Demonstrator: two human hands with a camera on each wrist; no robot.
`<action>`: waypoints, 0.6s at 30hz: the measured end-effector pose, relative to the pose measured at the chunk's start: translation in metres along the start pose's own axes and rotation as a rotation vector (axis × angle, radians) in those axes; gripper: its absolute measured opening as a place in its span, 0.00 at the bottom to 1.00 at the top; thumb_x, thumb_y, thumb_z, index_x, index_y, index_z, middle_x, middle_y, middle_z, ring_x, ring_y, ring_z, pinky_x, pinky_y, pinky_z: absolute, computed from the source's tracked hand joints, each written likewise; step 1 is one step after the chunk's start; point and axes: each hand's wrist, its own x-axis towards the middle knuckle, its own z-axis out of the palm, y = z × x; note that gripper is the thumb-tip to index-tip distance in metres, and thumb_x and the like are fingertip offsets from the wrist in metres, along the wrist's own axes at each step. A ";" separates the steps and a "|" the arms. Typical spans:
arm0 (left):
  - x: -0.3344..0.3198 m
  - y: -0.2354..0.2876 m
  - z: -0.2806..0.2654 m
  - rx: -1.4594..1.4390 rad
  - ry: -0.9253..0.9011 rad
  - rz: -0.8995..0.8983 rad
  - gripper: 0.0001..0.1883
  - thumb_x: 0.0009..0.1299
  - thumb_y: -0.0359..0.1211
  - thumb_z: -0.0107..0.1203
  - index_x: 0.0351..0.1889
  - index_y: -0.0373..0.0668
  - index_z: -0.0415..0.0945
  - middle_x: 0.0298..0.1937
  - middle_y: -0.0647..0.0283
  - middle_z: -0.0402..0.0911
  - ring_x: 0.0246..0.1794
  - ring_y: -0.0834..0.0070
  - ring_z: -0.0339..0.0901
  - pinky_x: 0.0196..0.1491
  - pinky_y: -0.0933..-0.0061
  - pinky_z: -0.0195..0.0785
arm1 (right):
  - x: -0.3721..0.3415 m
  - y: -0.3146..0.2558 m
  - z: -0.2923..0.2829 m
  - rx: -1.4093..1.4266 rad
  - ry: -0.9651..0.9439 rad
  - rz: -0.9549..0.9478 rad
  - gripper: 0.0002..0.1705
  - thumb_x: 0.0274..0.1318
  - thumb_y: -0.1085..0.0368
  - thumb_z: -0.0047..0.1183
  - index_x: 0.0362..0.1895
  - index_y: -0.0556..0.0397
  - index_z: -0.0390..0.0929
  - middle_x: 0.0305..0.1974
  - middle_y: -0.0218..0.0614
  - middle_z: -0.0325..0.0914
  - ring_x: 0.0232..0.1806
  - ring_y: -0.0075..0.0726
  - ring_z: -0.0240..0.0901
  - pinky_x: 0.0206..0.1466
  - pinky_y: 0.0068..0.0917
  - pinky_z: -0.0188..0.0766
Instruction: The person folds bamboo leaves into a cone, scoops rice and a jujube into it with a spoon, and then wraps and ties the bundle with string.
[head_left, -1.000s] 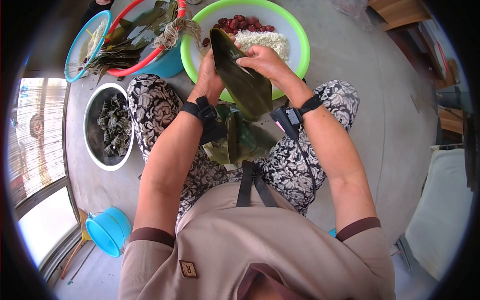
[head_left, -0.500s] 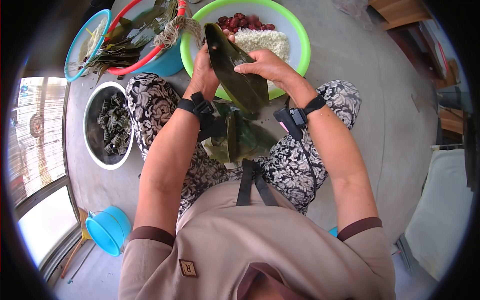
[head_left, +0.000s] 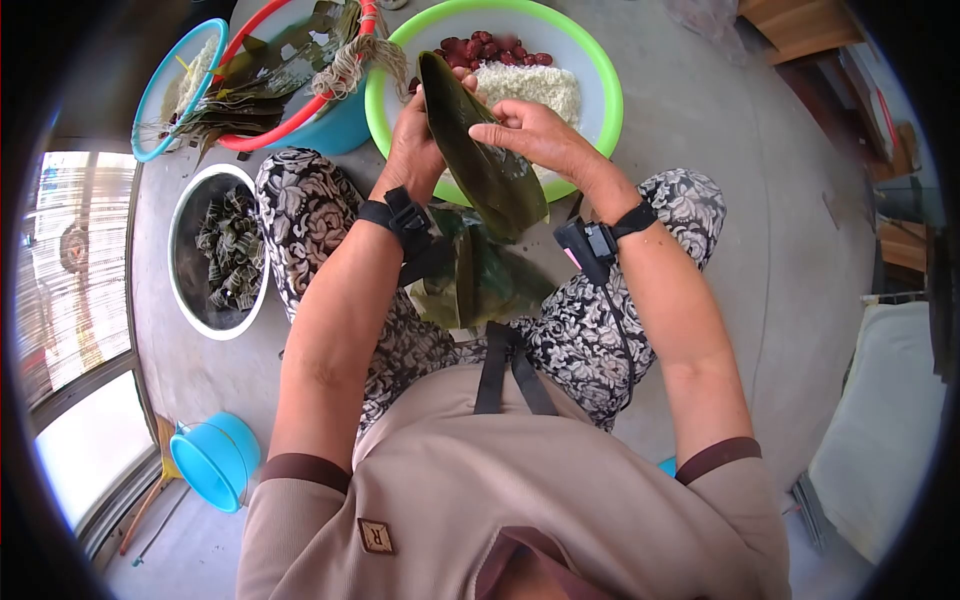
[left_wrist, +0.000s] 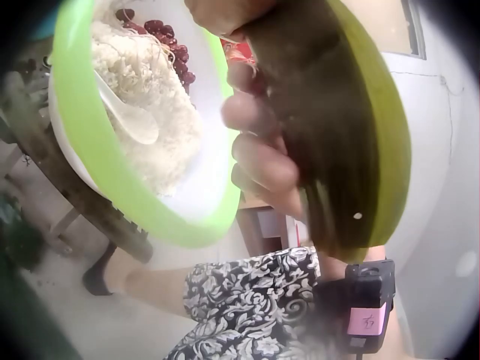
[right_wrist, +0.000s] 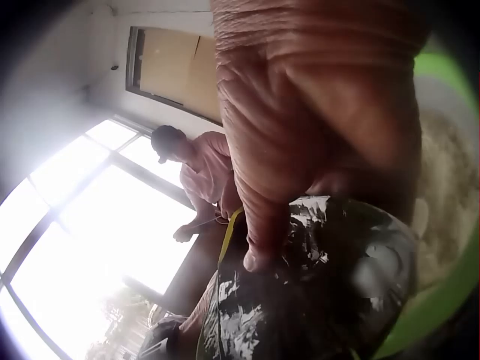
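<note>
Leaf (head_left: pixel 492 180), head view: long axis slants lower right; left fingers (left_wrist: pixel 262 161), right fingers (head_left: pixel 514 107) grip.

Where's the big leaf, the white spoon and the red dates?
Big leaf (head_left: pixel 490 185): head view, on the middle of its dark face.
White spoon (left_wrist: pixel 136 124): left wrist view, on its bowl.
Red dates (head_left: pixel 489 49): head view, on the middle of the pile.

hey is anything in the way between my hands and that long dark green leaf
Nothing visible: your bare left hand holds the long, dark green leaf, and your bare right hand touches it. The round, white, lime-green-rimmed basin lies beyond, not between.
</note>
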 end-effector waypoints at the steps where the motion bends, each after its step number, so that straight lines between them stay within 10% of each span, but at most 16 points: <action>1: -0.003 -0.005 0.003 0.001 -0.001 0.001 0.15 0.76 0.37 0.46 0.51 0.34 0.72 0.48 0.53 0.78 0.51 0.63 0.77 0.55 0.60 0.74 | 0.001 -0.002 -0.002 -0.064 0.078 -0.025 0.24 0.51 0.52 0.65 0.42 0.58 0.78 0.34 0.32 0.80 0.36 0.23 0.74 0.42 0.25 0.71; 13: -0.028 -0.017 0.016 -0.062 -0.092 -0.209 0.26 0.75 0.51 0.45 0.51 0.35 0.74 0.46 0.54 0.80 0.43 0.63 0.80 0.49 0.63 0.77 | 0.018 0.018 -0.004 -0.153 0.362 -0.060 0.13 0.43 0.60 0.59 0.26 0.59 0.79 0.21 0.38 0.76 0.24 0.30 0.72 0.32 0.30 0.70; 18: -0.023 -0.019 0.027 0.049 0.114 -0.205 0.17 0.71 0.43 0.54 0.46 0.37 0.76 0.39 0.57 0.82 0.37 0.65 0.81 0.44 0.64 0.79 | 0.020 0.023 -0.008 -0.099 0.380 -0.005 0.12 0.42 0.60 0.59 0.25 0.58 0.79 0.21 0.38 0.77 0.24 0.31 0.73 0.32 0.31 0.70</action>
